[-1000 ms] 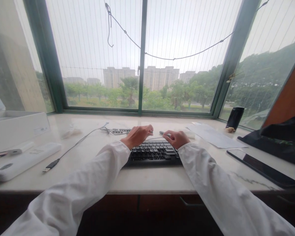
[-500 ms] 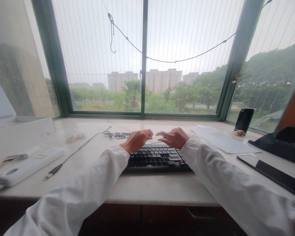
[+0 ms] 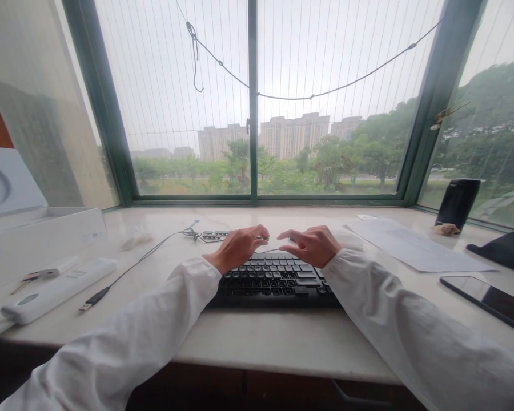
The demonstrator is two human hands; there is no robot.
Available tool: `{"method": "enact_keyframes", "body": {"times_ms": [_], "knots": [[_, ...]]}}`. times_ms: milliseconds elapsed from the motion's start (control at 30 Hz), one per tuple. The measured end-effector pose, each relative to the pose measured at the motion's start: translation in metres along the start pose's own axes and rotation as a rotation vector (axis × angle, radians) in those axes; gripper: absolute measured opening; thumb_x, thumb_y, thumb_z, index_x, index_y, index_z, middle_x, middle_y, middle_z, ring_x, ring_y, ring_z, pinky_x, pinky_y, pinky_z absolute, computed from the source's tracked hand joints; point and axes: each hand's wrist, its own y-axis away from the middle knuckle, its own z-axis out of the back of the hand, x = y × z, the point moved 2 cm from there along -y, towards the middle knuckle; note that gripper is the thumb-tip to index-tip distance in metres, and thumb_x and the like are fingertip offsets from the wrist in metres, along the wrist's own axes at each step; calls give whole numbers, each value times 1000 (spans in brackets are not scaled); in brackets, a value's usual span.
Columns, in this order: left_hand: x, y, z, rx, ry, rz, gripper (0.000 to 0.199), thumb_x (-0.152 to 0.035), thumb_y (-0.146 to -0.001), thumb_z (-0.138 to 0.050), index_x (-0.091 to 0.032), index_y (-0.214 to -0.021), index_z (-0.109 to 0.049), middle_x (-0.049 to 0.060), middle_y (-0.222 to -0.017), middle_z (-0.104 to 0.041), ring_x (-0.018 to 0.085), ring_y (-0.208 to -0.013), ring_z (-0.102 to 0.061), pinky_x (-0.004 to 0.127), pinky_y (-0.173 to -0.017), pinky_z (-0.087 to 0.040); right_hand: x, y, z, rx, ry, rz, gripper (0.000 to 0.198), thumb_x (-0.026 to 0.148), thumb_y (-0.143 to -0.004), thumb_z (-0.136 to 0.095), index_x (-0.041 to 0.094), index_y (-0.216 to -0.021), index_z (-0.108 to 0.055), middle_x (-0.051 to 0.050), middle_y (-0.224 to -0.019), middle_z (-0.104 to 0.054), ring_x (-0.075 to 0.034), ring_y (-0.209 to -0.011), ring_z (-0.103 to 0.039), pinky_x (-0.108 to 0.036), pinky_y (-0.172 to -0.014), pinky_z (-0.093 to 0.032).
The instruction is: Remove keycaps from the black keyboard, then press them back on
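Note:
A black keyboard (image 3: 278, 282) lies on the white counter below my hands; several of its key positions look like bare sockets without caps. My left hand (image 3: 239, 246) hovers over its far left part, thumb and forefinger pinched around something small and dark that I cannot make out. Facing it, my right hand (image 3: 312, 244) is above the far right part, its thumb and forefinger apart. A small dark bit shows between these fingers, perhaps behind them. Loose black keycaps (image 3: 214, 235) lie in rows beyond my left hand, beside a thin cable (image 3: 154, 251).
At left are a white box (image 3: 43, 228), a white power strip-like bar (image 3: 60, 291), keys (image 3: 29, 278) and a USB plug (image 3: 95, 298). On the right lie paper sheets (image 3: 415, 245) and a phone (image 3: 488, 302); a black can-like cylinder (image 3: 457, 204) stands near the window.
The view has shifted slightly. My right thumb and forefinger look a little wider apart; my left hand keeps its pinch in nearly the same place.

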Motion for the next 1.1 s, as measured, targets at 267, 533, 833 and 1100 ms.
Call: {"method": "enact_keyframes", "body": {"times_ms": [267, 533, 833, 1100], "knots": [[-3, -1, 0, -63, 195, 47, 12, -29, -92, -56, -22, -95, -65, 0, -96, -69, 15, -83, -62, 25, -75, -46, 3, 1, -5, -29, -30, 4, 43, 66, -87, -50, 34, -107, -71, 7, -50, -58, -9, -48, -56, -22, -58, -30], [0, -2, -10, 13, 536, 260, 27, -42, -85, -63, -18, -92, -72, 4, -89, -73, 18, -85, -65, 26, -75, -48, 10, -3, -1, 5, 1, -22, 44, 67, -86, -52, 35, -110, -69, 7, -52, -59, -11, -49, -57, -23, -57, -26], [-10, 1, -10, 176, 718, 435, 51, -64, -77, -63, -17, -96, -67, 5, -89, -69, 8, -56, -47, 20, -50, -38, 13, -3, 1, 76, 31, -50, 42, 63, -88, -49, 33, -107, -71, 5, -52, -59, -11, -50, -54, -24, -56, -23], [-12, 2, -11, 212, 829, 476, 49, -61, -76, -66, -17, -99, -69, 7, -90, -71, 6, -53, -41, 20, -49, -34, 8, -3, 2, 92, 8, -68, 36, 60, -86, -57, 34, -104, -73, 6, -52, -59, -9, -50, -53, -24, -57, -26]]}}
